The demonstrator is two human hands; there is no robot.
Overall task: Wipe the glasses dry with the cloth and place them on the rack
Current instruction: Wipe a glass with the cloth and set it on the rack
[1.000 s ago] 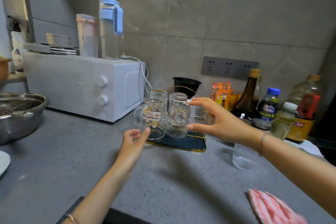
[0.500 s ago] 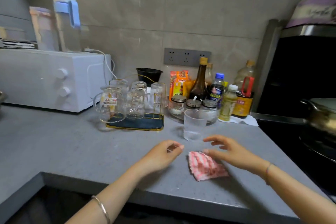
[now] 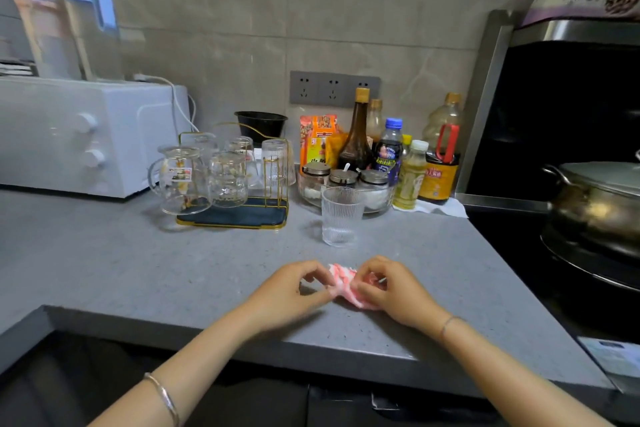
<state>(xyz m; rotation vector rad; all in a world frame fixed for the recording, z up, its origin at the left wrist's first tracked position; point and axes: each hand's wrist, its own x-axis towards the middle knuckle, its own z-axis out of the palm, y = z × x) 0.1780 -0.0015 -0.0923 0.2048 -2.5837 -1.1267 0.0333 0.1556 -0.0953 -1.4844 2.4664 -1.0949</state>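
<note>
A pink-and-white striped cloth (image 3: 341,279) lies bunched on the grey counter (image 3: 138,270) near its front edge. My left hand (image 3: 291,291) pinches its left side and my right hand (image 3: 391,288) grips its right side. A ribbed clear glass (image 3: 341,217) stands upright on the counter just behind the cloth. To the left of it is the gold-wire rack (image 3: 239,215) with a dark tray, holding several upturned glasses and a glass mug (image 3: 180,180).
A white microwave (image 3: 86,135) stands at the left with bottles on top. Sauce bottles (image 3: 360,135) and spice jars (image 3: 346,180) crowd the back wall behind the glass. A stove with a metal pot (image 3: 599,204) is at the right.
The view swung right from the rack to the cloth. Both hands left the rack, came down to the front of the counter and took hold of the cloth, bunching it.
</note>
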